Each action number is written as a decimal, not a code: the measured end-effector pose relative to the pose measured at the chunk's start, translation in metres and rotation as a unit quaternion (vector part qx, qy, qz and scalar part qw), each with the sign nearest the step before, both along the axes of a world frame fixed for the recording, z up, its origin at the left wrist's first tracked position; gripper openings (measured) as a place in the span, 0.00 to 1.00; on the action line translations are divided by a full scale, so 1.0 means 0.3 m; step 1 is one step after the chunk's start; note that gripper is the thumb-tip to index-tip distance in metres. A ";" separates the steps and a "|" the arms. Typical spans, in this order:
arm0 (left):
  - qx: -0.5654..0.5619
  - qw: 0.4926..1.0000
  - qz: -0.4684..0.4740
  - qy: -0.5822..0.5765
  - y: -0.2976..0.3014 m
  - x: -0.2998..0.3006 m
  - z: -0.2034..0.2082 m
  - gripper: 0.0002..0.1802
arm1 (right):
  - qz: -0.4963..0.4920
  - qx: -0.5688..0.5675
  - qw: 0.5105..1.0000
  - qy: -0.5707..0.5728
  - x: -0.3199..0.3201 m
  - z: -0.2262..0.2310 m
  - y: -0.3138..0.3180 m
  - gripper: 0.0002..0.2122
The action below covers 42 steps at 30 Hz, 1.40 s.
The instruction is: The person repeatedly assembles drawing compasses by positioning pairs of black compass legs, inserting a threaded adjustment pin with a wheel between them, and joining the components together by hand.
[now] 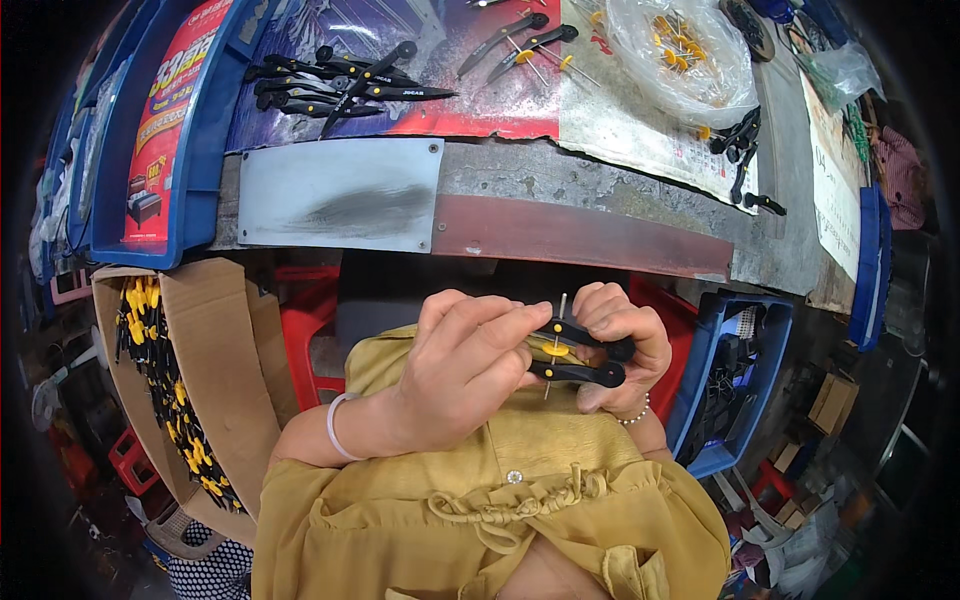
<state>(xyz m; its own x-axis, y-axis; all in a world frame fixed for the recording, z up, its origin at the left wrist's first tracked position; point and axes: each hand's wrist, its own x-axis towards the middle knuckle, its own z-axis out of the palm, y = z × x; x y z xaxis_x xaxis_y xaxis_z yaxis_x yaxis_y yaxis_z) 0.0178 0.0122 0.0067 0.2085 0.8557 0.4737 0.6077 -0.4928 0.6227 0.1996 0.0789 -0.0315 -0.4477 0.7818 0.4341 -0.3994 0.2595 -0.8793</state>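
In front of my chest I hold a black bow compass (586,372) with both hands. Its two legs lie side by side, crossed by a thin metal rod that carries a yellow thumbwheel (555,350). My left hand (470,355) is closed over the leg ends, which its fingers hide. My right hand (632,345) is closed around the rounded head ends, its fingers curled at the far side. On the bench ahead lies a pile of black compass legs (345,82). Farther right are loose legs with a yellow wheel and rod (526,57).
A clear plastic bag (690,60) of yellow wheels on rods sits on the bench, with black parts (738,145) beside it. At my left stands a cardboard box (215,350) of black and yellow compasses; at my right, a blue crate (745,400) with black parts. A metal plate (340,190) covers the bench edge.
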 end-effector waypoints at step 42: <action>-0.495 0.582 -0.147 -0.628 -0.021 0.024 -0.095 0.24 | 0.174 -0.274 0.944 -0.055 -0.036 0.024 0.073 0.14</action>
